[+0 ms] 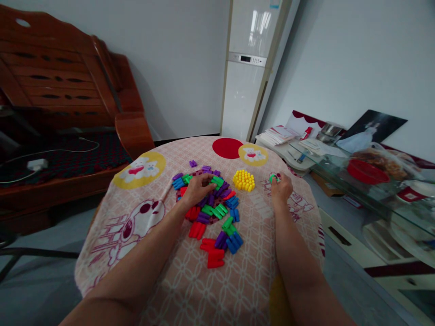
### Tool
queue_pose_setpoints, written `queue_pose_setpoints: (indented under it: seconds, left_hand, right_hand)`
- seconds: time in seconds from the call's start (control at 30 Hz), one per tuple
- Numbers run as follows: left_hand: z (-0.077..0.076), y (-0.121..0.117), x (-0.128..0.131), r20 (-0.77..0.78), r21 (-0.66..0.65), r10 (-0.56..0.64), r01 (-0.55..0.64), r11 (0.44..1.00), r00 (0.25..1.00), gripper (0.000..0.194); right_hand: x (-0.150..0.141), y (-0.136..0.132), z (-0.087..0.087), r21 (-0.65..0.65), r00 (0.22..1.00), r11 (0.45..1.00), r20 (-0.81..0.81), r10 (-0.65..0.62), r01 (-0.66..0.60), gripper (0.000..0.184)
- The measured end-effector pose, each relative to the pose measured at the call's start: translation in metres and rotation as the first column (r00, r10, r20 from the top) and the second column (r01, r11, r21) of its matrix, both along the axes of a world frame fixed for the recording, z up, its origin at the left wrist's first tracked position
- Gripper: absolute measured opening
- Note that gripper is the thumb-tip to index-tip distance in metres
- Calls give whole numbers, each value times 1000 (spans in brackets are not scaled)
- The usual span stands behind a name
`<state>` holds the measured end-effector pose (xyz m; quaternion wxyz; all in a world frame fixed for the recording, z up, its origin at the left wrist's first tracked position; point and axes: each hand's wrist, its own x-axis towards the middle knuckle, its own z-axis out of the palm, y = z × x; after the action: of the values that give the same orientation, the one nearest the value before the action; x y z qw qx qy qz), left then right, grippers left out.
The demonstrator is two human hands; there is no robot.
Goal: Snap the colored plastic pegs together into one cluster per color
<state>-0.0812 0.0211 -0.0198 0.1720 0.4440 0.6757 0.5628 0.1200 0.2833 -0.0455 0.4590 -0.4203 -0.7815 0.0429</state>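
A heap of plastic building blocks in red, blue, green and purple lies mid-table. My left hand (199, 189) reaches over the heap from the left, its fingers curled and pinching at a green block (217, 182) among purple ones. Off to the right, my right hand (282, 187) is closed just above the cloth, with a small green block (273, 177) at its fingertips. Between the hands sits a tight cluster of yellow pieces (244, 180). Nearer to me lie red blocks (215, 257) and a blue block (234, 242).
A patterned tablecloth (251, 271) covers the round table. To the right, a glass-topped cabinet (340, 181) carries papers (278, 135), a red bowl (367, 172) and bags. A wooden bench (61, 81) stands at the left, a white upright appliance (243, 90) behind.
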Motion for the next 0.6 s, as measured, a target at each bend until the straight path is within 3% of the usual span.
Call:
queue_pose_setpoints:
  seconds: [0.07,0.13,0.23,0.3,0.4,0.5,0.57,0.6]
  left_hand:
    - [2,1,3,2,20,-15,15,1000,1000,43]
    - [5,1,9,-112,-3,-10,10,1000,994,42]
    - [11,1,19,-288,-60,-20,3,998,957,38]
    - [12,1,26,-316,-77,-37,13,997,948,39]
    - [10,2,32,-286,-63,-68,52,997,956,36]
    - [8,3,36,-237,-37,-91,85,996,967,30]
    - [9,4,38,-231,-19,-75,73,997,970,32]
    - [10,4,39,-236,-6,-60,60,998,970,34]
  right_hand:
    - [-5,-22,9,81,991,991,-66,114,-109,31]
    - [-15,-50,18,107,940,938,-47,337,-330,29]
    - [-33,-94,28,38,748,747,-5,664,-663,29]
    - [-41,-115,32,-34,623,622,-10,782,-782,30]
    - [-45,-127,36,-140,553,540,-69,831,-830,27]
    - [-41,-120,37,-305,526,459,-194,828,-835,18]
    - [-36,-108,35,-416,548,407,-313,776,-813,19]
    - [-33,-100,34,-446,587,418,-363,723,-791,22]
